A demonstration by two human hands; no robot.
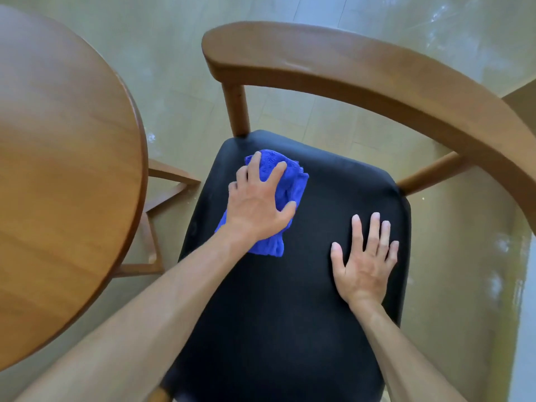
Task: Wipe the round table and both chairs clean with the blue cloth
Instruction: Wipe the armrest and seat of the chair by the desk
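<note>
A wooden chair with a black padded seat [290, 300] stands below me. Its curved wooden backrest [362, 71] arcs across the top right. The crumpled blue cloth [290, 184] lies on the far left part of the seat. My left hand [258, 204] presses down on the cloth with fingers spread and slightly bent over it. My right hand [365, 256] lies flat on the right side of the seat, fingers straight, holding nothing. The round wooden table [63, 169] fills the left side of the view.
The table's wooden legs and braces [162, 204] show between the table edge and the chair. A pale tiled floor [319, 117] surrounds the furniture. Only one chair is in view.
</note>
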